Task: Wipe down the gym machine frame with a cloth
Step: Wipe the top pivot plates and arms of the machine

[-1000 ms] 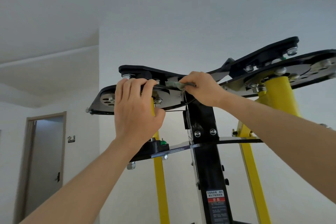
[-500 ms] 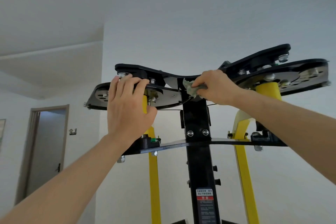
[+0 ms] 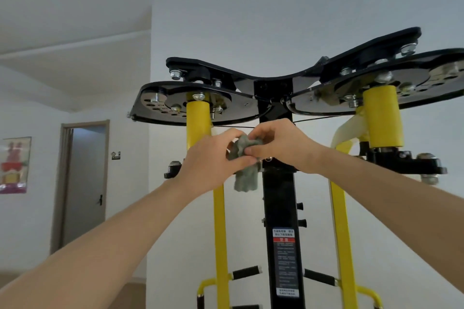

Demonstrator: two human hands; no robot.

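The gym machine has a black centre column point(image 3: 278, 198), yellow uprights point(image 3: 198, 118) and black pulley plates point(image 3: 185, 98) at the top. A small grey-green cloth point(image 3: 244, 173) hangs bunched in front of the column, below the plates. My left hand point(image 3: 213, 158) pinches the cloth from the left. My right hand point(image 3: 278, 145) pinches its upper part from the right. Both hands meet at the cloth, just in front of the column's cross bracket, which they partly hide.
A white wall stands close behind the machine. A grey door point(image 3: 84, 183) in a brown frame is at the left, with a poster point(image 3: 15, 165) further left. Black handle grips point(image 3: 247, 272) and yellow lower tubes point(image 3: 344, 233) stick out below my arms.
Both hands have come down from the top pulley plates to the column's middle. My left hand let go of the plate and now holds the cloth together with my right hand.
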